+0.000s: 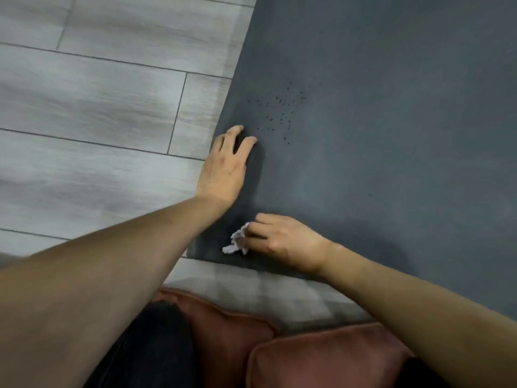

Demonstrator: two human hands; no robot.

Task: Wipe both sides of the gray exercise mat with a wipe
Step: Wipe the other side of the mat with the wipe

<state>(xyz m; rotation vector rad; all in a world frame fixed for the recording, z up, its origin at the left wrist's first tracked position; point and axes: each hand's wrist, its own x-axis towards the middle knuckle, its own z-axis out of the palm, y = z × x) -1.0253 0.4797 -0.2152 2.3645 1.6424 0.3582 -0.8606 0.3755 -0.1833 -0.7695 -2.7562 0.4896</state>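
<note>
The gray exercise mat (377,130) lies flat on the floor and fills the right and upper part of the head view. A cluster of small dark specks (279,113) marks it near its left edge. My left hand (225,166) rests flat on the mat at that left edge, fingers straight and spread. My right hand (282,240) is at the mat's near left corner and pinches a crumpled white wipe (237,242) against the surface.
Gray wood-look floor planks (98,107) lie to the left of the mat and along its near edge. Two reddish-brown cushions (321,362) sit at the bottom, close to my body, with dark clothing between them and my left arm.
</note>
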